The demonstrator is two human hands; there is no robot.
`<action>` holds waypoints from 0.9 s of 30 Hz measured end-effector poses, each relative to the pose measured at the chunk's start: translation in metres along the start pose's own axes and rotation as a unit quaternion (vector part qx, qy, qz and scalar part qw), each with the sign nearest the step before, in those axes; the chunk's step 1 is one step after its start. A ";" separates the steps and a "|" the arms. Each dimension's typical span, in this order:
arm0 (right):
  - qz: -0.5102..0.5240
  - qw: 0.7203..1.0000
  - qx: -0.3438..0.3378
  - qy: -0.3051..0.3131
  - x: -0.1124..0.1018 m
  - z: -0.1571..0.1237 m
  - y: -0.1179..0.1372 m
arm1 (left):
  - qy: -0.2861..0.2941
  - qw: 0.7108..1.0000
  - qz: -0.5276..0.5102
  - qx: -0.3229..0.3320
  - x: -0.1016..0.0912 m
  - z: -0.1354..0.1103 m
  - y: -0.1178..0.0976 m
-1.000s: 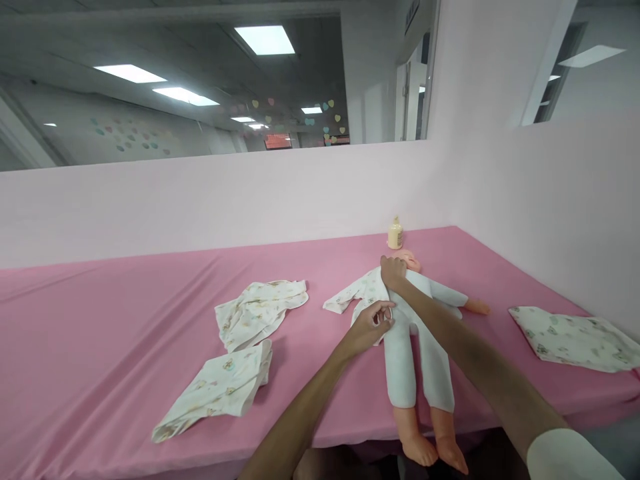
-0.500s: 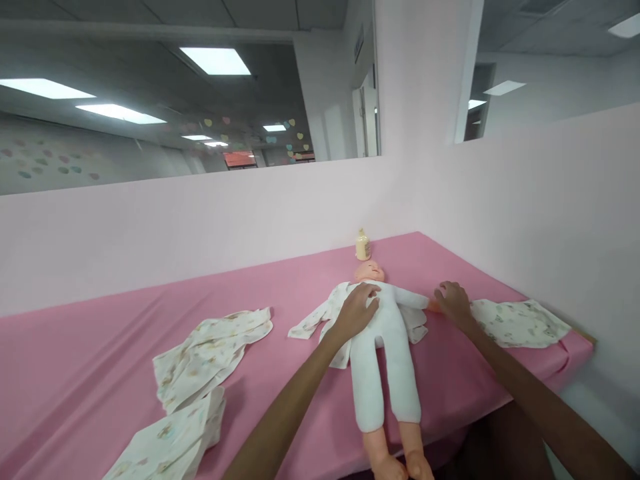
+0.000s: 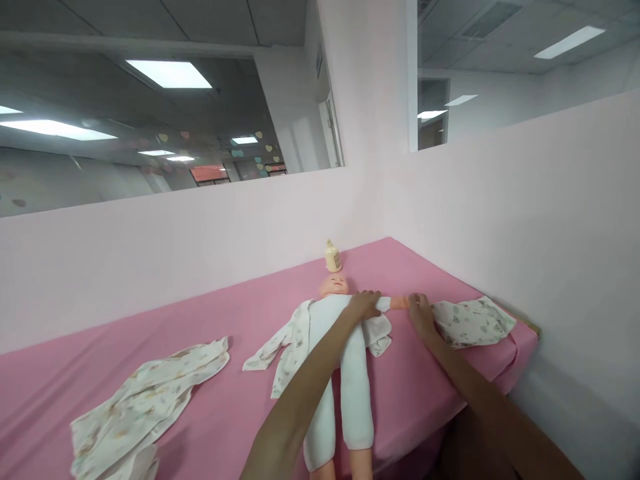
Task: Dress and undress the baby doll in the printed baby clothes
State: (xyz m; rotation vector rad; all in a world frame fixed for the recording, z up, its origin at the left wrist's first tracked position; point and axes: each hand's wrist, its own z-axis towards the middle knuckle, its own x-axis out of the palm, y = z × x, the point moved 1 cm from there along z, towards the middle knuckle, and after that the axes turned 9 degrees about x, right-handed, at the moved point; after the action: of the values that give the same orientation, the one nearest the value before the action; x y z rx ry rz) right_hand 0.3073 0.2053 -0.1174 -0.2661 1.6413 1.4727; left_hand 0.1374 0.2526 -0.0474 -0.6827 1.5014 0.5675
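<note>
A baby doll (image 3: 350,347) with a white cloth body lies on its back, head toward the wall, its feet past the bottom edge of the view. One sleeve of a white printed baby shirt (image 3: 295,347) appears to be on the doll's arm at the left; the rest lies partly under the body. My left hand (image 3: 365,305) is closed around the doll's upper arm on the right side, near the shoulder. That arm is stretched out sideways, and my right hand (image 3: 421,313) grips the doll's hand at its end.
A pink sheet (image 3: 220,400) covers the table. Printed baby clothes (image 3: 150,393) lie at the left, and a folded printed cloth (image 3: 475,322) lies by the right edge. A cream pump bottle (image 3: 333,257) stands behind the doll's head, near the walls.
My left hand has moved from the doll's chest to its upper arm. My right hand now holds the doll's hand, and the arm is straighter. The view has turned right.
</note>
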 end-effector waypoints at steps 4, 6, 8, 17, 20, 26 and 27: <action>-0.004 0.999 -0.006 0.031 -0.002 -0.008 -0.001 | -0.045 0.998 -0.035 -0.014 -0.018 -0.015 0.013; -0.017 0.997 -0.052 0.052 0.002 -0.022 0.003 | -0.067 0.996 -0.050 -0.017 -0.024 -0.021 0.018; -0.048 0.989 -0.116 0.080 0.008 -0.037 0.008 | -0.084 0.994 -0.062 -0.015 -0.027 -0.025 0.021; -0.153 0.937 -0.256 0.183 0.014 -0.057 0.023 | -0.068 0.997 -0.041 -0.016 -0.020 -0.021 0.027; -0.206 0.909 -0.322 0.166 0.000 -0.046 0.018 | -0.040 0.999 -0.025 -0.016 -0.020 -0.020 0.030; -0.326 0.903 -0.278 0.015 -0.052 0.018 0.001 | 0.011 1.000 0.005 -0.020 -0.027 -0.029 0.028; -0.329 0.909 -0.258 0.001 -0.060 0.031 -0.001 | 0.018 1.000 0.010 -0.022 -0.029 -0.031 0.028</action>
State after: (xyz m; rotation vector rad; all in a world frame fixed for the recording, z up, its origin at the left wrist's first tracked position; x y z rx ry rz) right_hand 0.3567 0.2091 -0.0723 -1.0103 0.9707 1.3244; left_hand 0.0955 0.2515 -0.0188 -0.7157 1.5341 0.6075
